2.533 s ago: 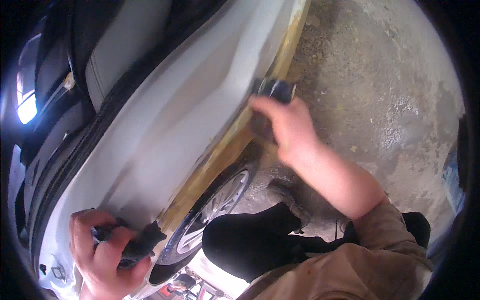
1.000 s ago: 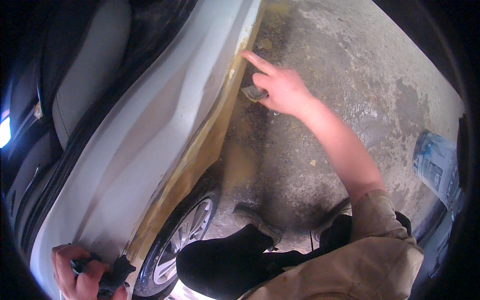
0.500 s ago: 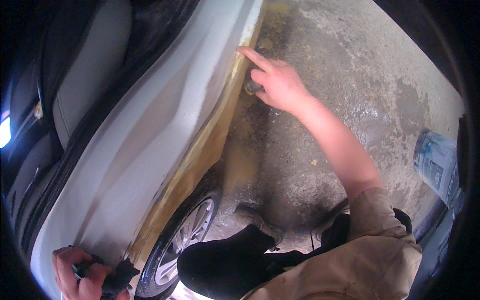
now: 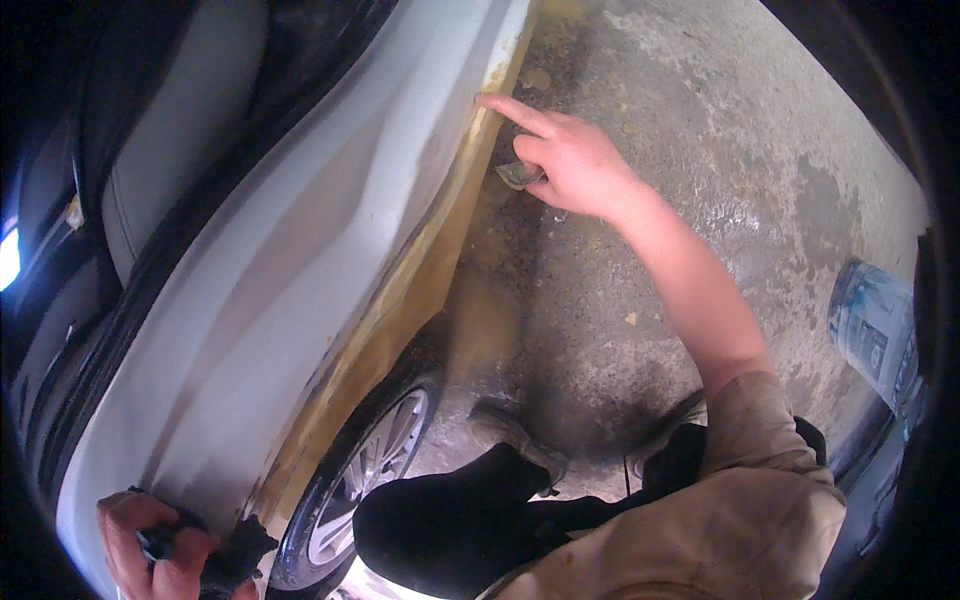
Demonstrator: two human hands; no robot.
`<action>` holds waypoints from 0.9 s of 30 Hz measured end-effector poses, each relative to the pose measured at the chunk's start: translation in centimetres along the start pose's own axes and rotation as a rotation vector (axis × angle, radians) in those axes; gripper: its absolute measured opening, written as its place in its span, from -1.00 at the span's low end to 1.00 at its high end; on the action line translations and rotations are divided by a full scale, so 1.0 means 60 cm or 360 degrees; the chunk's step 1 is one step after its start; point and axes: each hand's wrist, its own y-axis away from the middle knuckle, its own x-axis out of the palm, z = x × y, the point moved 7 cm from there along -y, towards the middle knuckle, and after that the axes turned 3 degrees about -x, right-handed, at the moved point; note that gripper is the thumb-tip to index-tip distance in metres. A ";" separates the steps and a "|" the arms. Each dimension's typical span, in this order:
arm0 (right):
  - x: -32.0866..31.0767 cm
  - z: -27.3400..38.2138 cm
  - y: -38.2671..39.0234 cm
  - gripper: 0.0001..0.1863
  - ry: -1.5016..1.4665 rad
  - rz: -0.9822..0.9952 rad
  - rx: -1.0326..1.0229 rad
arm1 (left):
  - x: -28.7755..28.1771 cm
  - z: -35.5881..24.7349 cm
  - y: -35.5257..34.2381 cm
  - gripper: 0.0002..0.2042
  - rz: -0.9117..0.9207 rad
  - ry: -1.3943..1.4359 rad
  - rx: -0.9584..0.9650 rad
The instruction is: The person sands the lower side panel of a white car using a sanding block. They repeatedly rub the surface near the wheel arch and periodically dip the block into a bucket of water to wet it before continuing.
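My right hand (image 4: 580,165) reaches to the lower edge of a white car body panel (image 4: 270,290). Its index finger is stretched out, the tip touching the panel beside a yellowish-brown strip (image 4: 400,295) along the sill. The other fingers are curled round a small grey-green folded piece (image 4: 517,177), whose material I cannot make out. At the lower left, my left hand (image 4: 160,550) grips a black crumpled rag (image 4: 240,555) against the rear end of the panel. Part of the rag is hidden by the fingers.
A car wheel (image 4: 370,470) stands below the sill, close to my dark-clothed knee (image 4: 440,525). Wet, stained concrete floor (image 4: 620,300) stretches to the right. A blue-and-white bucket (image 4: 872,325) is at the far right. The car's seat (image 4: 190,130) shows through the door opening.
My right hand has shifted slightly to the right, its fingertip still at the panel edge. More of the folded piece shows below the fingers. My left hand has barely moved.
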 end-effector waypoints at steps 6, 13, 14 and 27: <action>-0.007 0.001 -0.001 -0.61 -0.0081 -0.0003 0.0041 | -0.002 0.001 0.002 -0.58 0.0022 -0.0013 -0.0007; 0.016 0.068 0.020 -0.69 -0.0247 0.0121 -0.0104 | -0.005 -0.004 -0.003 -0.58 0.0035 0.0009 -0.0012; 0.017 0.077 0.023 -0.66 -0.0259 0.0108 -0.0113 | -0.005 -0.005 -0.004 -0.58 0.0030 0.0031 -0.0009; 0.006 0.200 0.045 -0.63 -0.0925 0.0158 -0.0189 | 0.002 -0.006 -0.012 -0.67 -0.0005 0.0159 -0.0278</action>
